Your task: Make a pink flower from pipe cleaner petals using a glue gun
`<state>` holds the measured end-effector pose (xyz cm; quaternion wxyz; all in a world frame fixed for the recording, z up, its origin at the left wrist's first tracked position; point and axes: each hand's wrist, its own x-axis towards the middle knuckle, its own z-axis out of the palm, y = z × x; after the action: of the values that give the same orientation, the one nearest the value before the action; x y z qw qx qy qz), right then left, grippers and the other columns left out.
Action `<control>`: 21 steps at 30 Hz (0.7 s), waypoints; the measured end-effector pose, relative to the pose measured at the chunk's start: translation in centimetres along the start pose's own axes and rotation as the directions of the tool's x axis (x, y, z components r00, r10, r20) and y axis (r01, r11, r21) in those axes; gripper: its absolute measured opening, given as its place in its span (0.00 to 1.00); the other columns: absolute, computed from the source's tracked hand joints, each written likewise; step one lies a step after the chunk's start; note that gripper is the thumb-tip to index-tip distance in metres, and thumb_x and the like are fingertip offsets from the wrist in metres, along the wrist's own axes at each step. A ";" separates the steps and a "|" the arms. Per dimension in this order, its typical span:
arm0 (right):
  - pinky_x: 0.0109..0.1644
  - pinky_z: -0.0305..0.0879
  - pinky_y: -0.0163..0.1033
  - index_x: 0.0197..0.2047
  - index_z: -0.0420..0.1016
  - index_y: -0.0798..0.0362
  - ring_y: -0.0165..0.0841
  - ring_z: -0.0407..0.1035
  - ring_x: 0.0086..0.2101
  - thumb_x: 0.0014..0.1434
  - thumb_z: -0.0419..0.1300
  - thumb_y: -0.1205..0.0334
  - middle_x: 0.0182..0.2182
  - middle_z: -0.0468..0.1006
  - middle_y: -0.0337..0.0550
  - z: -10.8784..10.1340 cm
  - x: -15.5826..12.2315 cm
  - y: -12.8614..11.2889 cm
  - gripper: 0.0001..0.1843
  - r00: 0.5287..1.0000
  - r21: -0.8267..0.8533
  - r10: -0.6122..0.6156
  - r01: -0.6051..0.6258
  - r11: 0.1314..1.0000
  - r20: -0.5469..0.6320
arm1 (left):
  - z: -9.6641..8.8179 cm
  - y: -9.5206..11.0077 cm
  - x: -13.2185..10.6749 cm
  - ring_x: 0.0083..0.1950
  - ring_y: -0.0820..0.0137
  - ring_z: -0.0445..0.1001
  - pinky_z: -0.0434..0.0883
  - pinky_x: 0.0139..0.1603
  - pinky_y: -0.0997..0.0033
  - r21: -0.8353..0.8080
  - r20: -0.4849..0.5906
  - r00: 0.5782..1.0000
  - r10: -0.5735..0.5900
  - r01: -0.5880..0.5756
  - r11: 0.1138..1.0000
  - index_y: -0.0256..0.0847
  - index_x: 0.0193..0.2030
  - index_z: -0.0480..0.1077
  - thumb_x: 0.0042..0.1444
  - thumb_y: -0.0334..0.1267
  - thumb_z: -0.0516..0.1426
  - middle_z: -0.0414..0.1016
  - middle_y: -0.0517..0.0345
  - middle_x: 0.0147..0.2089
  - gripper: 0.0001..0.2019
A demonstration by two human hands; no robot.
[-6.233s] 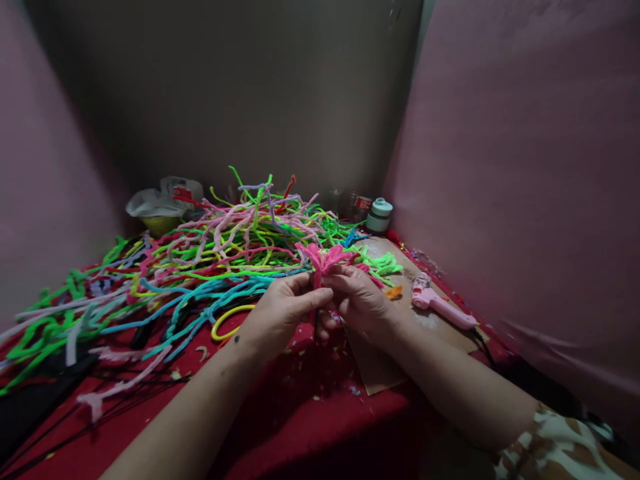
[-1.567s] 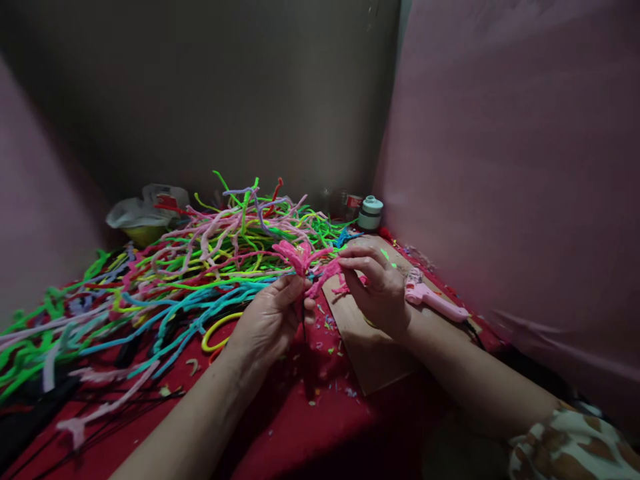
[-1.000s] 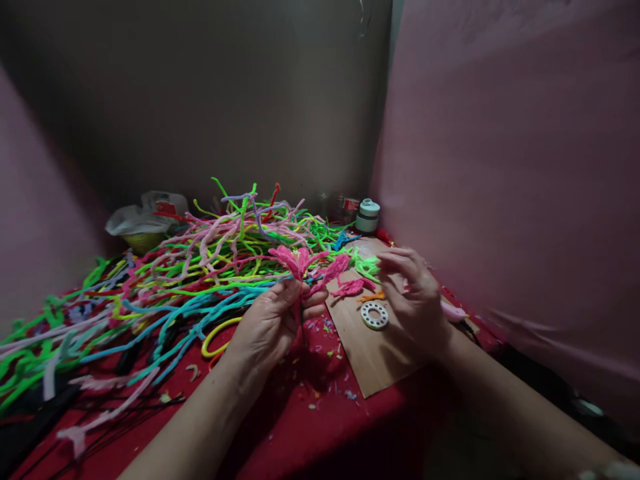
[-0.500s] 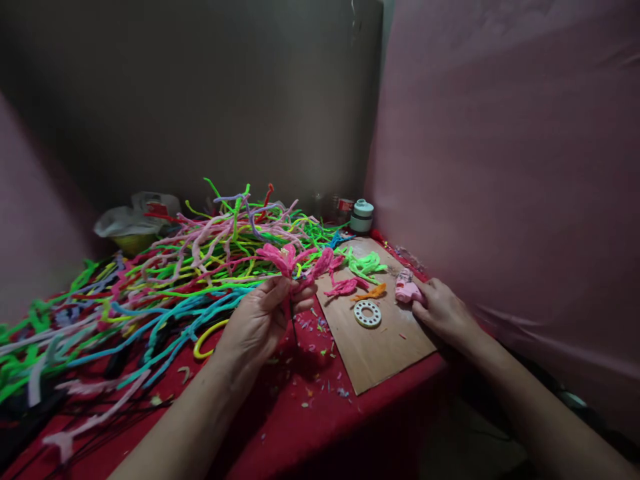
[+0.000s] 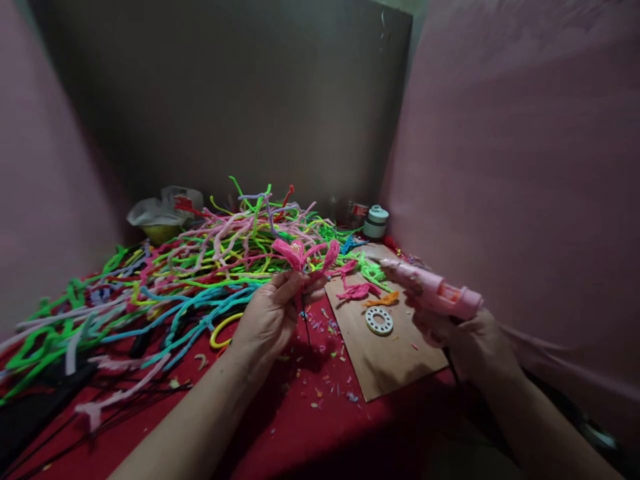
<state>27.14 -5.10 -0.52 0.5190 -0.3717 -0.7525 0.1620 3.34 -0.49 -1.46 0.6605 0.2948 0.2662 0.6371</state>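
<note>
My left hand (image 5: pixel 280 307) pinches the dark thin stem of a pink pipe-cleaner flower (image 5: pixel 296 253), whose petals spread above the fingers. Held up in my right hand (image 5: pixel 480 340) is a pink hot glue gun (image 5: pixel 445 291), its nozzle pointing left over the board. Beneath it lies a brown board (image 5: pixel 385 367) carrying a light green pipe-cleaner piece (image 5: pixel 371 268), a pink one (image 5: pixel 357 292), an orange one (image 5: pixel 383 299) and a white ring with holes (image 5: pixel 379 321). My right fingers are wrapped round the handle, partly hidden.
A big heap of coloured pipe cleaners (image 5: pixel 200 267) covers the left and back of the red-covered table (image 5: pixel 310 440). A pale blue jar (image 5: pixel 376 221) and a plastic bag (image 5: pixel 165 208) stand behind. Small clippings are scattered in front. Walls close in on both sides.
My right hand has lifted the glue gun off the board and turned its nozzle leftward. The left hand still holds the flower, its petals turned slightly. The camera view has shifted a little.
</note>
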 end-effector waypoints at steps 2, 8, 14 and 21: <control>0.51 0.68 0.49 0.59 0.64 0.49 0.44 0.67 0.51 0.59 0.51 0.66 0.53 0.71 0.46 1.6 0.4 -1.0 0.23 0.995 0.106 0.019 -0.030 0.994 0.102 | -0.1 0.0 0.0 0.39 0.60 0.78 0.76 0.35 0.68 -0.011 0.003 1.000 0.008 -0.008 1.000 0.33 0.25 0.69 0.47 0.27 0.60 0.78 0.52 0.29 0.04; 0.60 0.56 0.54 0.60 0.61 0.48 0.43 0.59 0.57 0.60 0.50 0.65 0.58 0.65 0.45 4.1 0.9 -0.8 0.24 0.982 0.178 -0.069 0.037 0.983 0.178 | -0.7 0.1 0.2 0.41 0.60 0.78 0.76 0.36 0.67 -0.030 -0.008 1.000 0.007 -0.007 1.000 0.33 0.27 0.70 0.48 0.28 0.60 0.78 0.50 0.32 0.03; 0.62 0.55 0.53 0.61 0.59 0.47 0.41 0.57 0.58 0.61 0.48 0.68 0.59 0.62 0.43 4.7 1.3 -0.8 0.24 0.975 0.120 -0.087 0.063 0.991 0.204 | -0.8 0.2 0.3 0.44 0.58 0.76 0.76 0.38 0.66 -0.041 0.003 1.000 0.014 -0.014 0.999 0.34 0.27 0.70 0.47 0.28 0.61 0.78 0.52 0.29 0.03; 0.62 0.55 0.52 0.61 0.59 0.50 0.41 0.56 0.59 0.61 0.48 0.69 0.59 0.63 0.46 5.0 1.3 -0.3 0.25 0.975 0.134 -0.124 0.100 0.986 0.184 | -0.7 0.2 0.4 0.43 0.59 0.77 0.76 0.35 0.69 -0.053 0.003 1.000 0.003 -0.003 0.999 0.35 0.26 0.71 0.46 0.27 0.61 0.78 0.53 0.29 0.03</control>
<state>22.30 -3.71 -1.50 0.4743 -0.2784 -0.8074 0.2137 2.76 -0.10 -1.80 0.6675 0.2786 0.2480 0.6445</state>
